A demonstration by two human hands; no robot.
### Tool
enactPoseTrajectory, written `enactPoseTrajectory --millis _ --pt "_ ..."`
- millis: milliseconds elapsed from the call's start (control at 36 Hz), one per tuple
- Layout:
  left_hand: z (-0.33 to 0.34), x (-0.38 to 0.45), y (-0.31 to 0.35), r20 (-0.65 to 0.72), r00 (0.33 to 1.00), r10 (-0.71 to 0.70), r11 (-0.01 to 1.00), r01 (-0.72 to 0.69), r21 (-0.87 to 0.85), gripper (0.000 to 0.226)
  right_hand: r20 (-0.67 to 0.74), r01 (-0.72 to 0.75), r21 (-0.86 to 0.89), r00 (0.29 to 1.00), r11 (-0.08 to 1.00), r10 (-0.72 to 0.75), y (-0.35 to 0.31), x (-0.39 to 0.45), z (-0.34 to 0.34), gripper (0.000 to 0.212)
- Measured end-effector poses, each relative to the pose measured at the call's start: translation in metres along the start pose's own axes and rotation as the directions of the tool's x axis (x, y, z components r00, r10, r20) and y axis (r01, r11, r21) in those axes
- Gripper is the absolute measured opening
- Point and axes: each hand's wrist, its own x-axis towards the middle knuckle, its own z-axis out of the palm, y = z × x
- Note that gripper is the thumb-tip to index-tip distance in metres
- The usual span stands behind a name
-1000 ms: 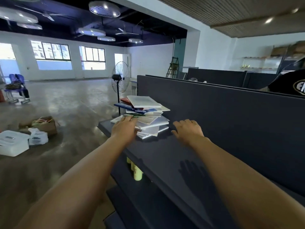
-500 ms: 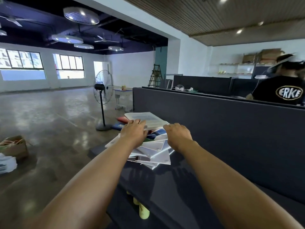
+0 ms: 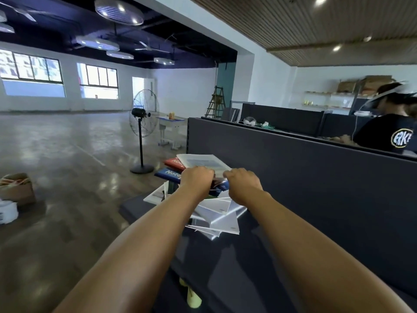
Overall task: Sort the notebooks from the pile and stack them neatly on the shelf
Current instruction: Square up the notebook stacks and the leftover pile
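An untidy pile of notebooks (image 3: 214,208) is shown at the left end of a dark shelf (image 3: 237,263), its covers fanned at differing angles. The near edge of the topmost white notebook (image 3: 200,162) is gripped by the left hand (image 3: 198,178) and the right hand (image 3: 242,184), fingers curled over it. A red notebook (image 3: 173,163) and a blue notebook (image 3: 168,173) lie just beneath. A pedestal fan (image 3: 142,123) stands on the floor beyond.

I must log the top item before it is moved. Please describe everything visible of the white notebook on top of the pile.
The white notebook looks thin and paper-covered, with a greyish printed block on its cover. It lies nearly flat, skewed, on the messy pile, above a red notebook. The left hand and right hand meet its near edge; the exact hold is hidden.
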Motion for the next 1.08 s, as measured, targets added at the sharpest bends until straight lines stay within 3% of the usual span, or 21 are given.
enactPoseTrajectory --millis 167,333,444,583,750,917,1083 --pt "0.007 -0.007 -0.003 -0.189 0.979 0.073 0.997 -0.076 -0.008 0.025 -0.031 0.013 0.004 0.999 1.000 -0.013 0.004 0.003 0.004 0.029" --pt "0.004 -0.017 -0.001 -0.249 0.964 0.097 0.989 -0.122 -0.085 0.026 -0.046 0.017 0.025 0.999 1.000 -0.016 0.003 -0.006 0.004 0.039" --pt "0.001 -0.024 0.007 -0.251 0.965 0.080 0.983 -0.117 -0.138 0.029 -0.051 0.027 0.046 0.998 0.999 -0.024 0.005 -0.015 0.006 0.053" --pt "-0.002 -0.027 0.020 -0.207 0.978 0.037 0.986 -0.070 -0.152 0.030 -0.155 0.044 0.048 0.987 0.998 -0.036 0.005 -0.038 0.011 0.066" --pt "0.002 -0.037 0.049 -0.156 0.987 0.032 0.978 -0.063 -0.199 0.040 -0.203 -0.043 0.059 0.978 0.997 0.055 0.019 -0.074 0.014 0.062" --pt "0.004 -0.056 0.084 -0.215 0.962 0.167 0.959 -0.209 -0.191 0.039 -0.211 -0.147 0.075 0.964 0.986 0.159 0.036 -0.121 0.017 0.049" --pt "-0.005 -0.081 0.115 -0.203 0.942 0.266 0.937 -0.303 -0.176 0.045 -0.209 -0.183 0.124 0.956 0.975 0.205 0.043 -0.172 0.008 0.052"
